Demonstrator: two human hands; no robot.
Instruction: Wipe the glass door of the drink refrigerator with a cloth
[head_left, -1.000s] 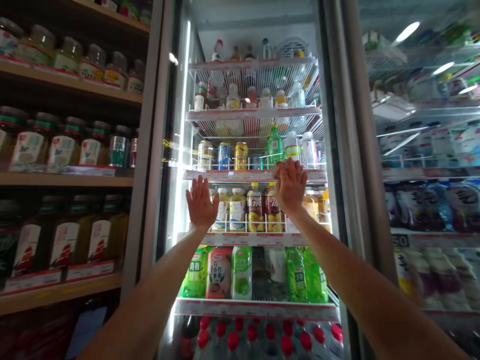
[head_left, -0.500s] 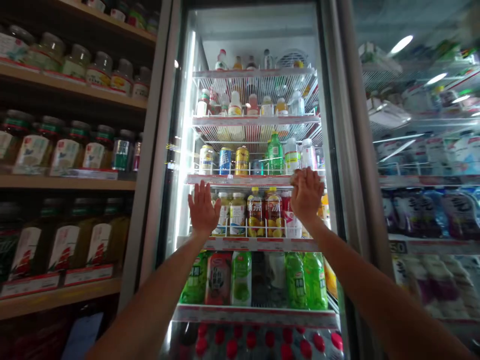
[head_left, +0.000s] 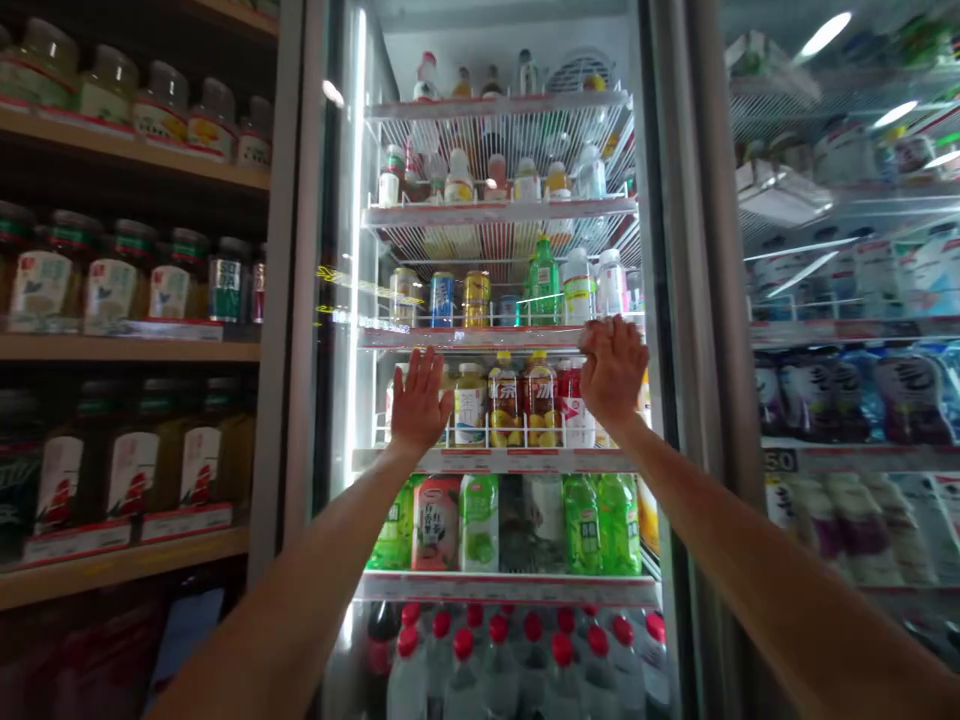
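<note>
My left hand (head_left: 421, 402) is raised with its palm toward the lit glass door (head_left: 465, 30) of a drinks fridge, fingers stretched out and no object in it. My right hand (head_left: 615, 372) is up at the door's right side, with its fingers bunched together. A small crumpled, pale brownish thing (head_left: 591, 336) shows at the left of those fingers; its kind is unclear. Behind the glass, between the hands, stand tea bottles with yellow caps (head_left: 504, 400), and cans (head_left: 476, 300) line the shelf above.
Wooden shelves (head_left: 135, 348) with jars and bottles stand at the left, beside the metal door frame (head_left: 289, 250). Another glass-fronted fridge with pouches (head_left: 915, 400) is on the right. Red-capped bottles (head_left: 499, 630) fill the bottom of the middle fridge.
The view has shifted, so the shelves sit higher and more red-capped bottles show. My left hand has moved slightly right; my right hand has moved slightly down relative to the shelves.
</note>
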